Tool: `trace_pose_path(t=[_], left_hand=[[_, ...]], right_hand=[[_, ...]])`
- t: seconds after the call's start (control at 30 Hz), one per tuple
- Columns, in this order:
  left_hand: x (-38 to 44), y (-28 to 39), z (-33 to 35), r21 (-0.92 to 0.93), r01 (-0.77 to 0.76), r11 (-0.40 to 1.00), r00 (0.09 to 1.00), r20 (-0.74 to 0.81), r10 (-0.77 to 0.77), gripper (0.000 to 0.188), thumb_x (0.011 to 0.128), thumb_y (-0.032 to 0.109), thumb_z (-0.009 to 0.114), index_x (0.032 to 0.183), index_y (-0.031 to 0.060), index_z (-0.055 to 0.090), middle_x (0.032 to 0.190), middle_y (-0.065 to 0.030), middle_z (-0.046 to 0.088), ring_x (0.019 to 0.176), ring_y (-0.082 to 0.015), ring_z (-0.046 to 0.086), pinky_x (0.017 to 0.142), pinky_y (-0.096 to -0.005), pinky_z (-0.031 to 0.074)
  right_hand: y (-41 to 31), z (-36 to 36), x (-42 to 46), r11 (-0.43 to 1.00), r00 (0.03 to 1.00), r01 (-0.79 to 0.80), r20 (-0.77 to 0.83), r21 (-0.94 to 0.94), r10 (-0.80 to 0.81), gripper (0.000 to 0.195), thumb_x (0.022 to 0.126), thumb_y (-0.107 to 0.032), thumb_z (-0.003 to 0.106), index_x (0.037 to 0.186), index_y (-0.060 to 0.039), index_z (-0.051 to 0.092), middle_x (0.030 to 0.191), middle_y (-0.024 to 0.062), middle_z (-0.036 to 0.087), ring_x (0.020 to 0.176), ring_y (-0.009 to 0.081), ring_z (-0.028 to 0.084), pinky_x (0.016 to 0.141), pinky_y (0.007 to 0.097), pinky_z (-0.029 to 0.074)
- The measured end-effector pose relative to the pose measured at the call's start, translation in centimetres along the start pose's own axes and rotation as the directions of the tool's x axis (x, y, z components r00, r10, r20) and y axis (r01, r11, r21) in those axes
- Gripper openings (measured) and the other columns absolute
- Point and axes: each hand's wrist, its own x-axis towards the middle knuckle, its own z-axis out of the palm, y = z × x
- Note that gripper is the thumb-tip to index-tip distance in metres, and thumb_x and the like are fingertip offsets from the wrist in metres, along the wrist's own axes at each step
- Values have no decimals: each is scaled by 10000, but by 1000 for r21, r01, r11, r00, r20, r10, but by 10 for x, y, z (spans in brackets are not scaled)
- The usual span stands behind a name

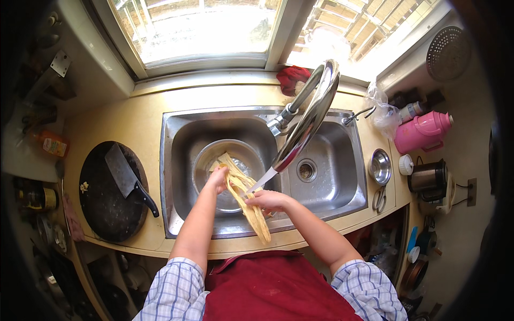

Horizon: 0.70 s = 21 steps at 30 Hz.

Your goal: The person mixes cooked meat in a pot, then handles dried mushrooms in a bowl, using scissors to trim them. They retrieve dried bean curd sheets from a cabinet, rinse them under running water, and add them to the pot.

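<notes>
A long bundle of pale yellow, wrinkled food strips (241, 180), its exact kind unclear, hangs between my hands over the left sink basin. My left hand (219, 179) grips its upper part above a metal bowl (200, 156) that stands in the basin. My right hand (270, 200) holds the bundle lower down, its end drooping towards the sink's front rim. From the chrome faucet (305, 132) a stream of water (260, 181) falls onto the strips near my right fingers.
A cleaver (125, 170) lies on a round dark chopping board (114, 216) at the left. The right basin (333, 172) has a drain. Beside it are a small metal bowl (380, 166), scissors (378, 199), a pink thermos (421, 130) and an electric kettle (429, 179). A red cloth (292, 78) lies by the window.
</notes>
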Motion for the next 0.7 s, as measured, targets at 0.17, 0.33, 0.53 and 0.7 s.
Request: trace_pose_path(t=[0.17, 0.33, 0.53, 0.7], left_hand=[[1, -2, 19, -3, 134, 991, 986, 105, -133, 245, 984, 160, 464, 1173, 15, 520, 1022, -176, 636, 858, -303, 675, 655, -453, 603], [-9, -8, 49, 132, 95, 987, 988, 110, -110, 252, 985, 128, 451, 1162, -13, 562, 988, -156, 655, 814, -289, 681, 675, -444, 597], [-12, 0, 38, 315, 213, 925, 966, 75, -247, 258, 981, 195, 460, 1170, 74, 588, 811, -105, 625, 566, -184, 563, 444, -320, 461], [-28, 18, 56, 594, 111, 796, 970, 110, -216, 224, 949, 192, 464, 1055, 101, 639, 689, -77, 570, 437, -139, 438, 373, -294, 354]], right_hand=[[-23, -20, 24, 913, 979, -44, -201, -406, -43, 762, 829, -463, 674, 1369, 36, 474, 1044, 174, 664, 871, 208, 661, 643, 324, 539], [-10, -29, 96, 958, 937, 114, -292, -264, -192, 698, 775, -330, 669, 1305, 90, 498, 1038, 201, 673, 907, 238, 662, 772, 334, 533], [16, -35, 148, 964, 972, 234, -52, 123, -229, 304, 836, -126, 566, 1093, 27, 621, 869, 106, 682, 761, 173, 651, 706, 303, 532], [-2, -38, 133, 974, 945, 28, -312, -226, -100, 185, 848, -121, 568, 907, 14, 680, 721, 108, 681, 633, 196, 668, 590, 336, 539]])
